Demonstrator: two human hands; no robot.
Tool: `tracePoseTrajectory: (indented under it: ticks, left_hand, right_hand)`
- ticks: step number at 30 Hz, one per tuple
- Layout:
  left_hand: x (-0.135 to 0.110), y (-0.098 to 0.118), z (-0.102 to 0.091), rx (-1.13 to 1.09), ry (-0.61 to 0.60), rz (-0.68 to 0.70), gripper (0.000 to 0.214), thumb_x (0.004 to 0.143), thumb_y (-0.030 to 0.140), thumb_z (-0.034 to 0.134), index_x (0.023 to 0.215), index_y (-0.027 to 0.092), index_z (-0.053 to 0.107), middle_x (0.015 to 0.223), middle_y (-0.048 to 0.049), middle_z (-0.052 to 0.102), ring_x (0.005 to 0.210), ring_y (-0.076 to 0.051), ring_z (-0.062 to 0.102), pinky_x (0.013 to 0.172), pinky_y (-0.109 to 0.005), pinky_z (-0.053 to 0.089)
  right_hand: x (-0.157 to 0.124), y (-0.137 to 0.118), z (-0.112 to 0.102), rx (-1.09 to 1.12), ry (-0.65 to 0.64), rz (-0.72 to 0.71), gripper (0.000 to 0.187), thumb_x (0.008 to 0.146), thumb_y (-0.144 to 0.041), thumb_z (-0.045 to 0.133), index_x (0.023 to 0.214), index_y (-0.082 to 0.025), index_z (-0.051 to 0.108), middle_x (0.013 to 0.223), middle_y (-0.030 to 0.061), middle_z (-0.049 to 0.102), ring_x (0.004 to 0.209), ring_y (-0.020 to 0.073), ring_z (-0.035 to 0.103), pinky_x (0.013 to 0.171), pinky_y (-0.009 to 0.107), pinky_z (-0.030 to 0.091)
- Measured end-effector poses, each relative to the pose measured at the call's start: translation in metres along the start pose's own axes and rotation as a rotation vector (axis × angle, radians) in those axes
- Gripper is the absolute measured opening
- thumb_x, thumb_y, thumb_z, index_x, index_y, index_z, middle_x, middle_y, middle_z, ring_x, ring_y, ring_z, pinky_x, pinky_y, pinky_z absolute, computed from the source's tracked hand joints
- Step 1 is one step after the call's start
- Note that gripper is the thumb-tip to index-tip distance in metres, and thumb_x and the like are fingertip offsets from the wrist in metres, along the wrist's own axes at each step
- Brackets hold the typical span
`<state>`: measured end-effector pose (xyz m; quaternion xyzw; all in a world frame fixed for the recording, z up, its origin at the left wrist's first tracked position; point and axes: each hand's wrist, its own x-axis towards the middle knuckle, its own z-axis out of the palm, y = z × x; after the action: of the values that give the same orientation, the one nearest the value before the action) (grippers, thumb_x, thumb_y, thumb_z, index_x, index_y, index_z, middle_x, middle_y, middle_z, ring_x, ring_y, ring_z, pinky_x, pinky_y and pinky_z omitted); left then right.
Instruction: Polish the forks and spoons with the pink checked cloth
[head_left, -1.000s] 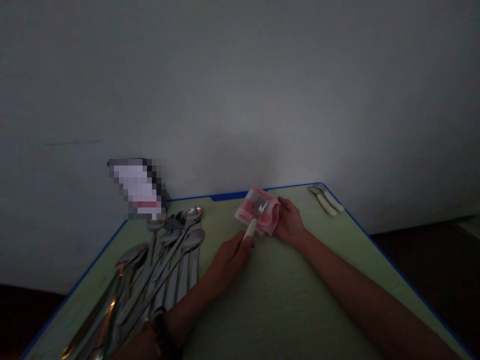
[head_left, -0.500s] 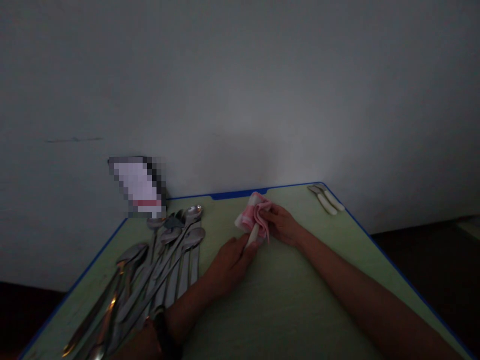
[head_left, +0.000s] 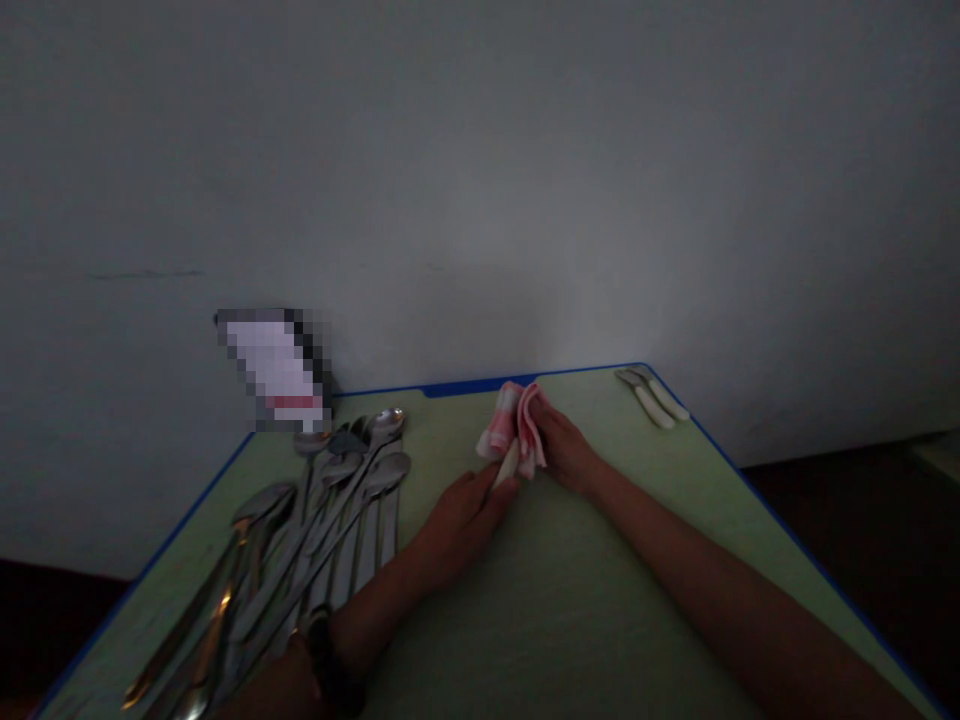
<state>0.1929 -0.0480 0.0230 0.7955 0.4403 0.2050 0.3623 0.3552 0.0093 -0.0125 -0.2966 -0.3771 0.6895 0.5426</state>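
Note:
My left hand is closed round the pale handle of a piece of cutlery, held slanting up and away above the table. Its far end is covered by a pink and white checked cloth, so its kind cannot be made out. My right hand grips the folded cloth from the right side, fingers partly hidden behind the fabric. Left of my left forearm lies a pile of metal spoons and other cutlery, some with gold-coloured handles.
Two white-handled pieces of cutlery lie side by side at the table's far right corner. The pale green table has a blue rim and stands against a grey wall. A blurred-out panel leans at the far left.
The cloth has shifted and its folds lie more open round the cutlery, as my right hand turned slightly. My left hand stays nearly in place on the handle.

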Motion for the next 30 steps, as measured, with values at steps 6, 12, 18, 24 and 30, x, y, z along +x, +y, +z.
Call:
tracePoseTrajectory:
  ticks: [6, 12, 18, 24, 30]
  left_hand:
    - [0.0008, -0.0063, 0.0000, -0.099, -0.035, -0.034, 0.041, 0.093, 0.045, 0.025, 0.085, 0.017, 0.053, 0.065, 0.0019, 0.049, 0.059, -0.013, 0.047, 0.058, -0.024, 0.038]
    - [-0.0001, -0.0062, 0.0007, -0.112, -0.047, -0.037, 0.038, 0.093, 0.045, 0.026, 0.079, 0.018, 0.049, 0.064, 0.0024, 0.046, 0.058, -0.013, 0.045, 0.055, -0.023, 0.036]
    - [-0.0003, -0.0041, -0.0006, -0.100, -0.049, -0.021, 0.037, 0.093, 0.044, 0.027, 0.080, 0.018, 0.050, 0.068, 0.0015, 0.049, 0.062, -0.014, 0.046, 0.057, -0.023, 0.037]
    - [-0.0011, -0.0067, 0.0007, -0.064, -0.057, -0.002, 0.037, 0.094, 0.043, 0.026, 0.083, 0.018, 0.051, 0.069, 0.0013, 0.049, 0.064, -0.014, 0.046, 0.058, -0.023, 0.036]
    - [-0.0016, -0.0074, 0.0023, -0.062, -0.056, 0.016, 0.037, 0.094, 0.042, 0.025, 0.078, 0.019, 0.049, 0.068, 0.0013, 0.050, 0.062, -0.014, 0.045, 0.058, -0.023, 0.036]
  right_hand:
    - [-0.0032, -0.0059, 0.0011, 0.076, -0.058, 0.020, 0.037, 0.065, -0.021, 0.071, 0.100, -0.022, 0.059, 0.079, -0.0030, 0.062, 0.068, 0.0099, 0.055, 0.063, 0.022, 0.044]
    - [-0.0017, -0.0076, -0.0013, 0.128, -0.059, 0.035, 0.045, 0.062, -0.009, 0.064, 0.105, -0.021, 0.057, 0.076, -0.0027, 0.062, 0.064, 0.0109, 0.054, 0.057, 0.021, 0.044]
    - [-0.0014, -0.0078, -0.0013, 0.136, -0.102, 0.028, 0.028, 0.071, -0.027, 0.065, 0.097, -0.019, 0.058, 0.075, -0.0016, 0.060, 0.059, 0.0099, 0.052, 0.052, 0.021, 0.042]
    - [-0.0018, -0.0049, 0.0004, 0.033, -0.017, -0.020, 0.035, 0.068, -0.036, 0.070, 0.097, -0.019, 0.059, 0.073, -0.0027, 0.061, 0.059, 0.0086, 0.052, 0.055, 0.021, 0.040]
    - [-0.0020, -0.0061, 0.0020, -0.009, 0.006, -0.020, 0.026, 0.068, -0.035, 0.069, 0.085, -0.017, 0.062, 0.064, -0.0026, 0.059, 0.052, 0.0087, 0.049, 0.050, 0.021, 0.037]
